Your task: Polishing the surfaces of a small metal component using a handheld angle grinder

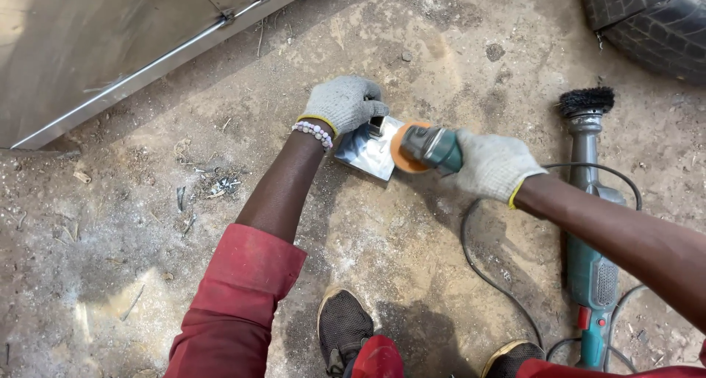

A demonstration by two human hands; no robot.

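both gloved hands: left hand (344, 102) steadies metal plate (365, 151), right hand (494, 165) grips grinder (426, 148).

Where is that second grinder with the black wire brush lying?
The teal grinder with the black wire brush lies on the dirt ground at the right, just beyond the gloved right hand.

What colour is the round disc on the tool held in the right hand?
Orange. The disc rests against the shiny metal piece; the head view shows it.

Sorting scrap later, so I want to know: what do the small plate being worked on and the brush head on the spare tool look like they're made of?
The small plate looks like bare steel, maybe stainless: silvery, mirror-bright, reflecting light. The brush head seems to be dark wire bristles on a grey metal neck; the strands are too fine to confirm.
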